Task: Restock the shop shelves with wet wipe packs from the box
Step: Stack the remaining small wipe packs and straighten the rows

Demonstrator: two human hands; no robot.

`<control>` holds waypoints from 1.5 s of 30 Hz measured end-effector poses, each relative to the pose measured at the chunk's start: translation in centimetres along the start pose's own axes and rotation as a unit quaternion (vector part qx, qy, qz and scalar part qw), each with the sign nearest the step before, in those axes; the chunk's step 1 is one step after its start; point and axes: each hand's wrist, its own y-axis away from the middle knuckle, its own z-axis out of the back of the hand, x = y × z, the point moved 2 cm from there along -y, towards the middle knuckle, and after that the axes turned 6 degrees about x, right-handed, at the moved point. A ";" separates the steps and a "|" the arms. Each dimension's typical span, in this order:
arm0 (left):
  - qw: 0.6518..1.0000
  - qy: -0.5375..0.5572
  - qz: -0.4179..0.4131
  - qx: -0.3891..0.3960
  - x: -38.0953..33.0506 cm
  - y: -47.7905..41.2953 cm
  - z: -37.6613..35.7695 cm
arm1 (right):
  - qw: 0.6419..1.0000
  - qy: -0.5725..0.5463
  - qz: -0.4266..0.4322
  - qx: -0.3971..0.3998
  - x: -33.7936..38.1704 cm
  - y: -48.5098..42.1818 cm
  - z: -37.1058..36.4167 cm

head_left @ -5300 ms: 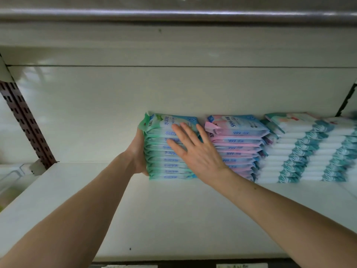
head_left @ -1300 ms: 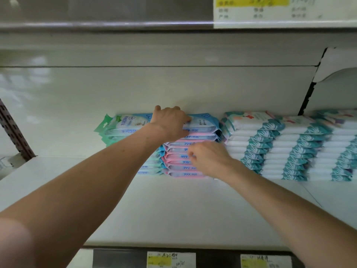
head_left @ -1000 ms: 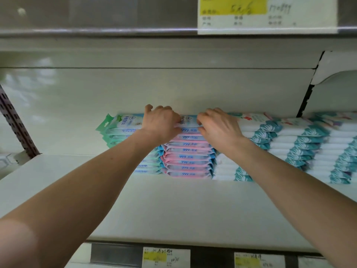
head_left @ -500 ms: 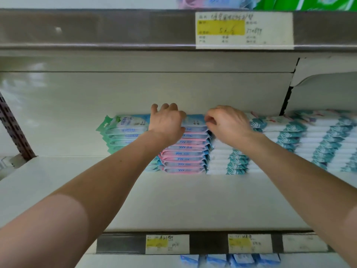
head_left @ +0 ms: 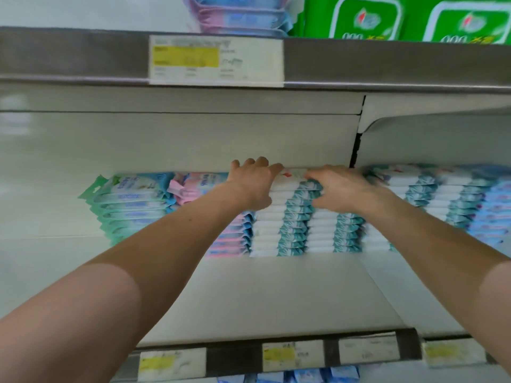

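Wet wipe packs point(head_left: 130, 205) lie in stacks far back on the white shelf point(head_left: 276, 297), past its price labels point(head_left: 293, 353). The left hand point(head_left: 253, 183) and the right hand point(head_left: 340, 190) both hold the white-teal stack point(head_left: 293, 230), with fingers curled over its top packs.

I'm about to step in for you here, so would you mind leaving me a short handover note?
Left hand: fingers hooked over the top of the white-and-teal stack, at its left side.
Right hand: grips that stack's top packs from the right (blurred).
Green stack and pink stack sit left of it, at the back of the shelf.
Done: these stacks stand in a row.
Left: square this stack, then probably fetch more; the box is out of view.
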 end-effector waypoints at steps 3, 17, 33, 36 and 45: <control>0.998 -0.003 0.007 0.056 -1.7 -1.9 -0.5 | 0.997 0.065 0.033 -0.002 -1.6 -1.3 -1.2; 0.997 -0.026 0.052 0.058 -0.9 -3.1 -1.4 | 0.980 0.117 0.133 -0.092 -0.5 -4.0 -2.3; 0.997 0.023 0.051 0.056 -0.4 -3.6 -0.4 | 0.986 0.007 0.151 -0.072 -2.0 -4.6 -2.1; 0.999 -0.018 0.032 0.028 -1.5 -3.7 -0.4 | 0.983 0.002 0.165 -0.085 -0.9 -4.9 -2.5; 0.996 -0.056 0.065 0.026 -2.3 -4.3 -0.1 | 0.979 -0.097 0.162 -0.078 -0.9 -0.1 -1.7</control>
